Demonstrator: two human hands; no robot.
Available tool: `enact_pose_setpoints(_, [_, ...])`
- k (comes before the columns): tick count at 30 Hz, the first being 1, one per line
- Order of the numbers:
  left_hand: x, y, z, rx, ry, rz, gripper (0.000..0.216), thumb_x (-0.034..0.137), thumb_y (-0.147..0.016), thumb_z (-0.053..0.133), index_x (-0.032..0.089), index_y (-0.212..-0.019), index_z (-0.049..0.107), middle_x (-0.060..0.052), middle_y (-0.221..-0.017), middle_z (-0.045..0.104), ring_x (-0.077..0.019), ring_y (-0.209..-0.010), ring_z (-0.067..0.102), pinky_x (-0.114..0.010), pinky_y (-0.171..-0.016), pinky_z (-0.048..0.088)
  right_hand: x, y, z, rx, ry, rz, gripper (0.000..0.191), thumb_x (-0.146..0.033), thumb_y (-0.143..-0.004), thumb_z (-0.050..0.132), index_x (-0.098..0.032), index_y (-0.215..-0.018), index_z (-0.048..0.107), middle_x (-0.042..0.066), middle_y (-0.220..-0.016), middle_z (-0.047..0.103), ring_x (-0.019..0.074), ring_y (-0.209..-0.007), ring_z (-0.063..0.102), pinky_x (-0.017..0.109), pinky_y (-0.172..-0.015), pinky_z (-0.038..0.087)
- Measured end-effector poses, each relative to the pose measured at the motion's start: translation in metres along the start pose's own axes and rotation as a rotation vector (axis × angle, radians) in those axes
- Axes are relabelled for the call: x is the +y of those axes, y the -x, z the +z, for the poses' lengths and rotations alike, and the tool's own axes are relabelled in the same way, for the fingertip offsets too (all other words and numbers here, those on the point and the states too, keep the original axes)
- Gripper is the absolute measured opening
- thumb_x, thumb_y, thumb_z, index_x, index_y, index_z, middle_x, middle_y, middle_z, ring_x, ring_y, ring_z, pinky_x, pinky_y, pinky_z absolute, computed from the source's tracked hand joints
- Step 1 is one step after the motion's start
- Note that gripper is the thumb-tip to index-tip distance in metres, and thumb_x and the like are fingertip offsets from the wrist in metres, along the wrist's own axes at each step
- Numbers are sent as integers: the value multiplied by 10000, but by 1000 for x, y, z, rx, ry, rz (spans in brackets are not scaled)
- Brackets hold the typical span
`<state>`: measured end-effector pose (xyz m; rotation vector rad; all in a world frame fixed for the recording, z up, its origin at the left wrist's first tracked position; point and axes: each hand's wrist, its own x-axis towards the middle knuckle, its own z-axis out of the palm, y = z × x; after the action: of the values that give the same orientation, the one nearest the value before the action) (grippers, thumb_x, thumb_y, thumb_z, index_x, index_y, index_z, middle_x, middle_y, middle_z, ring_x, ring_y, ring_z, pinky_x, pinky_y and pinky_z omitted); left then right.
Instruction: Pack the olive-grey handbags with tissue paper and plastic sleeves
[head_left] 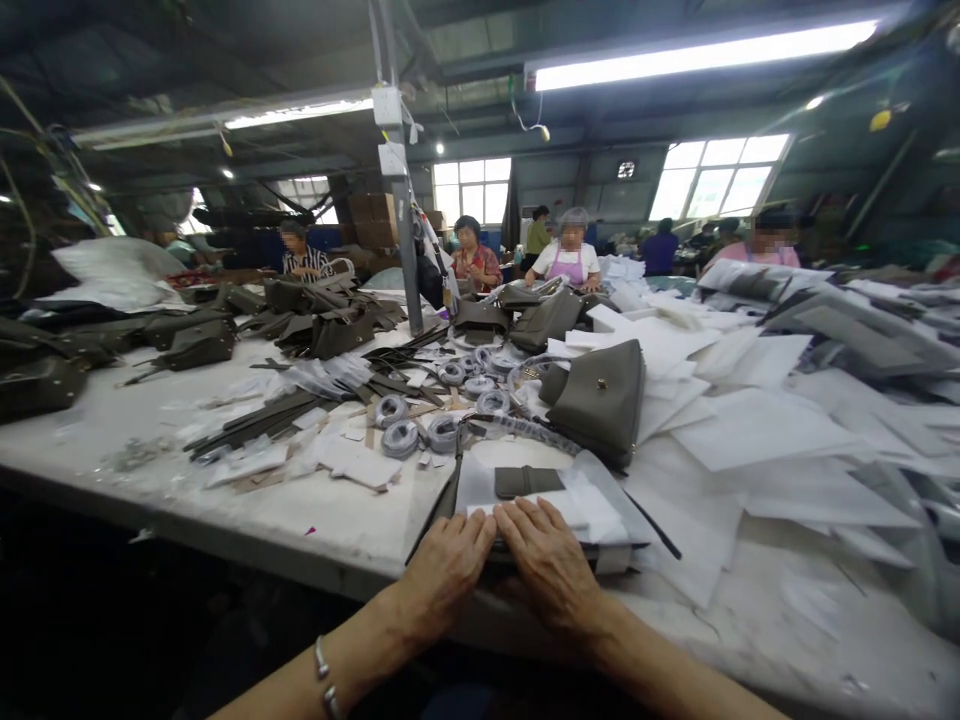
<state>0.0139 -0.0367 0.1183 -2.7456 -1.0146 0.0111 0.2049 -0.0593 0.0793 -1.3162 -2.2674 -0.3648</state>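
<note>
At the front edge of the table an olive-grey handbag [444, 500] lies flat, with a white foam sheet [600, 508] over it. My left hand [450, 550] and my right hand [547, 565] are side by side on the near edge of this bundle. Their fingers curve over the folded sheet, gripping it; both thumbs are hidden. A small olive-grey piece with a band [529, 482] rests on the sheet, just beyond my fingertips. From the right side sticks out a thin dark strap [656, 525]. A silver bracelet circles my left wrist.
Behind the bundle stands another olive handbag [600, 400]. White sheets [765, 425] spread over the right side. Plastic-wrapped coils [401, 438] and dark straps [262, 420] lie left of centre. More bags [330, 325] are heaped farther back, near a post [409, 240]. Several people sit across the table.
</note>
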Motion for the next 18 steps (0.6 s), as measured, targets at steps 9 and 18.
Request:
enact_pose_setpoints(9, [9, 0, 12, 13, -174, 10, 501, 55, -877, 450, 73, -1377, 475, -198, -1342, 586, -278, -1075, 639, -374, -811, 563, 0, 3, 4, 2, -14, -14, 600, -351, -776, 789, -143, -1288, 556, 125, -1241, 664, 329, -1146, 570, 485, -1047, 332])
enact_pose_setpoints(18, [7, -3, 52, 327, -449, 19, 519, -28, -810, 459, 145, -1273, 618, -167, -1255, 654, -289, -1008, 669, -370, -710, 563, -4, -3, 0, -129, -4, 38, 695, -436, -791, 752, -93, -1333, 486, 151, -1288, 610, 349, -1228, 505, 536, -1088, 343])
